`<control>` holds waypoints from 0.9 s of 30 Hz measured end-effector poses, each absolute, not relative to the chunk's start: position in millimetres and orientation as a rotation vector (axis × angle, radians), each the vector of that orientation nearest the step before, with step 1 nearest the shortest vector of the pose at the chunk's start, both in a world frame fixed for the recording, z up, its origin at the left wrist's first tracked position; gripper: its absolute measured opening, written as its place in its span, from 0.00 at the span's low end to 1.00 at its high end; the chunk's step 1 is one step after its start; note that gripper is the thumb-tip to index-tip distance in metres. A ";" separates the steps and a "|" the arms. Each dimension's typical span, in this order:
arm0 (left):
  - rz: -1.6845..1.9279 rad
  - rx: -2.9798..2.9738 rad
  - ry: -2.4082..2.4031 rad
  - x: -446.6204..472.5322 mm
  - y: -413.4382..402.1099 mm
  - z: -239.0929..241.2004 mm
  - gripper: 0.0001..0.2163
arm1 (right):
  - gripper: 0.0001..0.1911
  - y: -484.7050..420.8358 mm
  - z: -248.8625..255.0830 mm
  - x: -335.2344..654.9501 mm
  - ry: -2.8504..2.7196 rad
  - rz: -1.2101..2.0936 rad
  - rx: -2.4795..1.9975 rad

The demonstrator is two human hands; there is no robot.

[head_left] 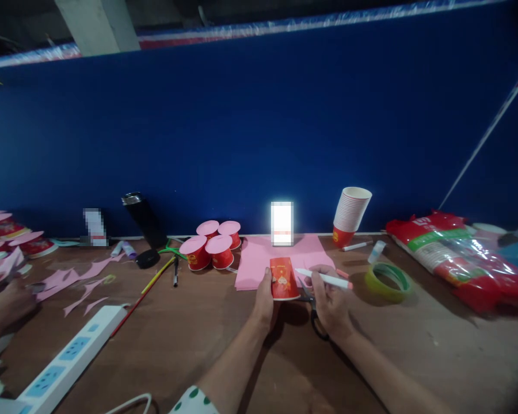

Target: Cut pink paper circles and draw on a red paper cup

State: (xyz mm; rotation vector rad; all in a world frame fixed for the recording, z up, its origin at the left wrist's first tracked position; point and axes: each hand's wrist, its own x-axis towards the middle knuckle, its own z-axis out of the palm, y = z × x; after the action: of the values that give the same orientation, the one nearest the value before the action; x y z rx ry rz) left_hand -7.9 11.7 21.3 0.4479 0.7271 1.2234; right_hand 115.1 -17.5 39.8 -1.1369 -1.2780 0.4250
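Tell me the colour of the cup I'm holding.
The cup is red with a pale print; head view.

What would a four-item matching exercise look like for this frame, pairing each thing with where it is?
Things:
1 red cup
2 white marker
3 tape roll
4 cup stack

Places:
a by the blue wall, tilted
b in the left hand
c flat on the table, right of both hands
d in the right hand

Pairs: 1-b, 2-d, 3-c, 4-a
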 end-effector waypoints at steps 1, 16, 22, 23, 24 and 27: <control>1.228 0.450 0.734 -7.8 11.9 21.0 0.20 | 0.10 -17.6 39.4 115.1 -1.284 0.421 -1.135; 1.231 0.447 0.703 -6.5 9.9 25.4 0.20 | 0.11 -18.8 40.4 114.7 -1.274 0.442 -1.159; 1.248 0.457 0.716 -7.0 10.8 23.8 0.18 | 0.10 -19.6 41.0 114.5 -1.281 0.439 -1.131; 1.245 0.458 0.731 -7.1 10.9 23.9 0.19 | 0.10 -19.4 40.5 114.7 -1.284 0.436 -1.129; 1.245 0.460 0.746 -7.2 11.0 24.1 0.19 | 0.10 -19.1 39.9 114.9 -1.290 0.434 -1.131; 1.241 0.459 0.765 -7.5 10.7 25.4 0.19 | 0.10 -18.5 37.3 115.5 -1.296 0.424 -1.145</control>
State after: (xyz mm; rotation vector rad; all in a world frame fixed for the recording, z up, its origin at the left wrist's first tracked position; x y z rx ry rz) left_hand -7.5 10.7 25.4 0.4591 0.7652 1.2411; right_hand 115.5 -18.5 37.3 -1.1455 -1.2965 0.4238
